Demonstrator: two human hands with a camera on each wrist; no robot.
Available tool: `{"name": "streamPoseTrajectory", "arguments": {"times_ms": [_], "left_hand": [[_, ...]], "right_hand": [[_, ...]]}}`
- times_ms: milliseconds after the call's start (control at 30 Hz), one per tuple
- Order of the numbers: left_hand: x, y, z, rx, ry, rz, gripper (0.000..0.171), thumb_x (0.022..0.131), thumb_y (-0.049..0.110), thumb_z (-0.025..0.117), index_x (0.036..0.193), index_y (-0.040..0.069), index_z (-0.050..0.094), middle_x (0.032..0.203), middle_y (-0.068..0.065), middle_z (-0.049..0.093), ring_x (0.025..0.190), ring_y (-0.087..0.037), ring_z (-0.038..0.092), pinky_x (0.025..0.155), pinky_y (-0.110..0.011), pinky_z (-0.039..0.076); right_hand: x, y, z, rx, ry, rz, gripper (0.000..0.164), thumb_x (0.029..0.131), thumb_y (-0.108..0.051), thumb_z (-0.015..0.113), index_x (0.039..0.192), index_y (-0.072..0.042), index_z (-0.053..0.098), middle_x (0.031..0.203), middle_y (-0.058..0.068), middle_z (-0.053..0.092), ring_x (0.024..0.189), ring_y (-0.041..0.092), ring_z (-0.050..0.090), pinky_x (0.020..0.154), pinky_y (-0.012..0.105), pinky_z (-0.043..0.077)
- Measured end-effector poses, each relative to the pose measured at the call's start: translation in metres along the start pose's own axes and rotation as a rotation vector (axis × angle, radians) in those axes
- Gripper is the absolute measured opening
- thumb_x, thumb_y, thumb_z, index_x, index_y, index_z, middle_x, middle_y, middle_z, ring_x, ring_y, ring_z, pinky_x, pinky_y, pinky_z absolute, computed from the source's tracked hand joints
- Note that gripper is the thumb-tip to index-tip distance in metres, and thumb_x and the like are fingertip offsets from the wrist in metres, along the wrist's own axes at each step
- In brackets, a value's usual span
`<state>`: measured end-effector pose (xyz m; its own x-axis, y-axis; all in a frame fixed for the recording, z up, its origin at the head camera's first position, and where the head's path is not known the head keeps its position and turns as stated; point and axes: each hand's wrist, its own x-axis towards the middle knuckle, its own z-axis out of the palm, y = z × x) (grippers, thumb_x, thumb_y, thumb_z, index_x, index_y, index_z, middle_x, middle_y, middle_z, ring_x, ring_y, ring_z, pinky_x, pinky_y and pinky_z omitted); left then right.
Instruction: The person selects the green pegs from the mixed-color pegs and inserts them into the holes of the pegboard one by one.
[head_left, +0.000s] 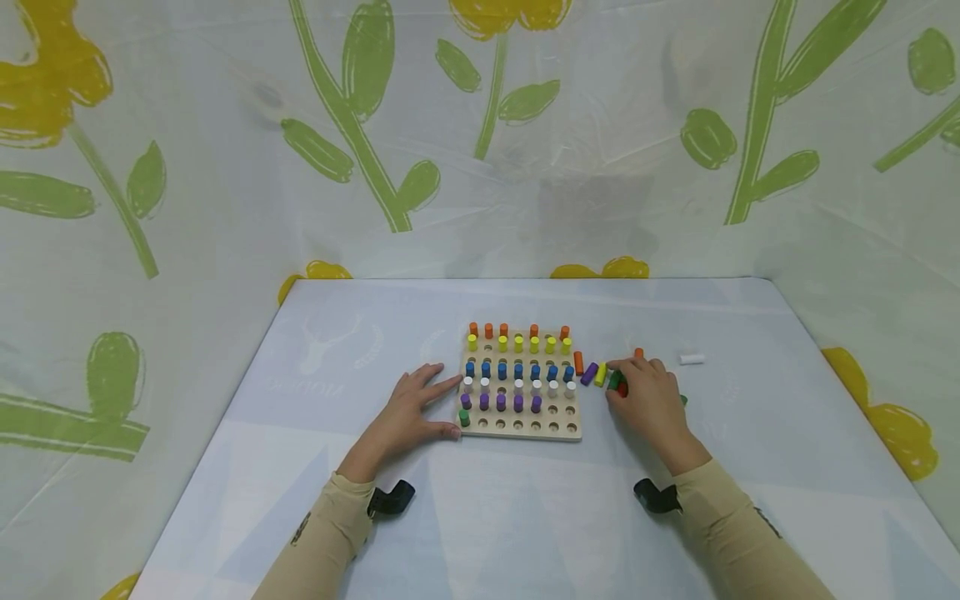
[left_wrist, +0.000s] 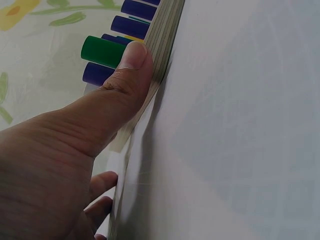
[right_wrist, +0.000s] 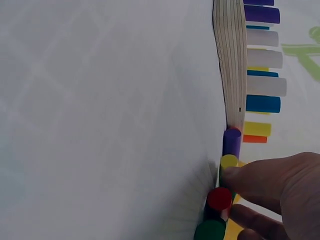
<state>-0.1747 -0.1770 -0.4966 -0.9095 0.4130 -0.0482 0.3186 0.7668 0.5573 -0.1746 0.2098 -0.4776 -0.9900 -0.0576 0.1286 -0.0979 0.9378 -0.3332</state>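
Note:
A wooden pegboard (head_left: 517,433) holds rows of orange, yellow, blue, white and purple pegs. One green peg (head_left: 463,417) stands in its front left corner hole. My left hand (head_left: 405,417) lies along the board's left side, fingers spread and thumb at the front corner; in the left wrist view the thumb (left_wrist: 127,75) presses the board's edge beside that green peg. Right of the board, my right hand (head_left: 651,404) reaches down among loose pegs, thumb and forefinger pinching a green peg (head_left: 616,381). Close by are a red peg (right_wrist: 220,198) and a yellow peg (head_left: 601,374).
An orange peg (head_left: 578,363) and a purple peg (head_left: 589,373) lie along the board's right side. Farther right is a white peg (head_left: 692,359), and another orange peg (head_left: 639,353) shows behind my right hand. A flower-printed sheet (head_left: 600,192) hangs behind the table.

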Motion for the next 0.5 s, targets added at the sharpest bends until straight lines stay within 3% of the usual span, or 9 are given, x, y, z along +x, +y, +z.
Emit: {"name": "streamPoseTrajectory", "arguments": {"times_ms": [233,500], "left_hand": [[0.0004,-0.0019,0.0021,0.002,0.004,0.023,0.094,0.074,0.057,0.084,0.155,0.030,0.045,0.165,-0.011,0.027,0.154,-0.034,0.016,0.126,-0.054,0.001],[-0.0009,0.0004,0.0000,-0.001,-0.006,-0.006,0.093,0.075,0.055,0.084,0.155,0.030,0.044,0.166,-0.011,0.026,0.155,-0.036,0.014,0.126,-0.054,0.001]], "right_hand": [[-0.0042,-0.0015,-0.0029,0.000,-0.027,0.003,0.045,0.089,-0.021,0.075,0.128,-0.001,0.066,0.123,0.023,0.066,0.106,0.042,0.055,0.090,0.059,0.048],[-0.0096,-0.0062,-0.0090,0.050,-0.065,-0.010,0.047,0.092,-0.027,0.074,0.130,-0.001,0.064,0.104,0.015,0.070,0.092,0.033,0.055,0.077,0.048,0.049]]}}
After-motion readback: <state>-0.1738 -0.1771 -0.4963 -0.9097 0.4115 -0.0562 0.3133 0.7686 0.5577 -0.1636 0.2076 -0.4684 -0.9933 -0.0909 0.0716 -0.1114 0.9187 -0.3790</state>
